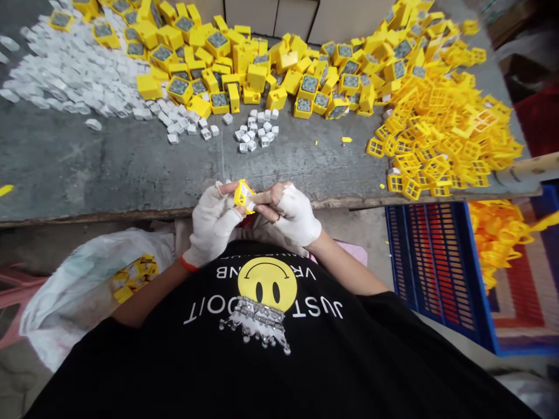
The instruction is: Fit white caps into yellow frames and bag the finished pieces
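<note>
Both my hands wear white fingerless gloves and meet just below the near edge of the grey table [109,169]. My left hand [212,224] and my right hand [292,212] together pinch one small yellow plastic box [243,195] between their fingertips. A small white piece shows on the box's side. The box is held close to my chest, clear of the table.
A heap of yellow boxes with dark inserts [244,70] spans the table's back. White small caps [74,75] lie at back left, a loose cluster of them [257,131] in the middle. Yellow lattice frames [445,128] pile at right. A blue crate [437,267] stands lower right, a white bag [87,285] lower left.
</note>
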Motion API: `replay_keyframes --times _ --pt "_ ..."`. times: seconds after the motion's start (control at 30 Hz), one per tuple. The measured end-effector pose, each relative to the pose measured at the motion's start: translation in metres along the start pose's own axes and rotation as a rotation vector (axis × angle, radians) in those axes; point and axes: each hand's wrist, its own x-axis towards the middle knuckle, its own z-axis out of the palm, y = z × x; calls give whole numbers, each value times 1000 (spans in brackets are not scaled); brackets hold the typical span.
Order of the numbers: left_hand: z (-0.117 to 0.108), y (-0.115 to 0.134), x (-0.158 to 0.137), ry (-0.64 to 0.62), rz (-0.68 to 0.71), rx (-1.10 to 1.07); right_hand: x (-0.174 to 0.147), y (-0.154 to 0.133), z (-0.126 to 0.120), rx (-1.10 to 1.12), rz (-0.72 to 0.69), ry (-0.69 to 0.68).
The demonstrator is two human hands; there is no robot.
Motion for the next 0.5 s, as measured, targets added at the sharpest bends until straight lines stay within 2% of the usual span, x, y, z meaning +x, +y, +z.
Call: replay_keyframes --times 0.1,0.27,0.43,0.5 --pt "-1 -2 2 40 -83 4 8 0 -4 -123 -19 -102" --pt "-5 -9 6 47 50 -45 23 -5 -7 -210 -26 -113" --pt "-10 -11 11 135 43 54 36 -8 -5 -216 24 -228" --pt "-10 -9 13 117 -32 26 40 -6 -4 -225 30 -245"
